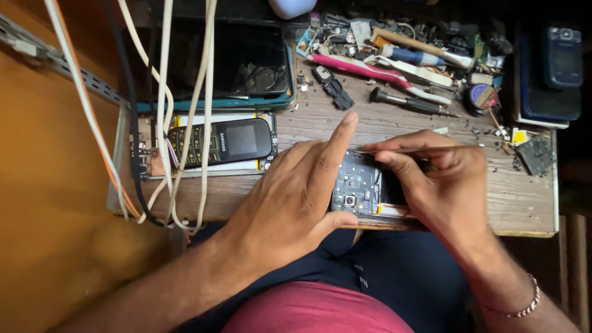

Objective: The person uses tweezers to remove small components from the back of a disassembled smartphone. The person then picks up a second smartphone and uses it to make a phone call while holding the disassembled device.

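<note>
An opened smartphone [359, 187] with its back off lies at the near edge of the wooden bench [524, 203], its camera and circuit board exposed. My left hand [296, 197] grips its left side, thumb under the near edge, index finger raised and pointing up. My right hand [441, 179] rests over the phone's right half and pinches thin metal tweezers [425, 148], whose tip reaches the phone's top edge beside my left index finger.
A black keypad phone [221, 142] lies on another opened device at left. A dark tablet [246, 61] sits behind it. White and orange cables [163, 92] hang down at left. Screwdrivers [410, 103], a pink-handled tool and small parts crowd the back. A dark phone [562, 57] rests far right.
</note>
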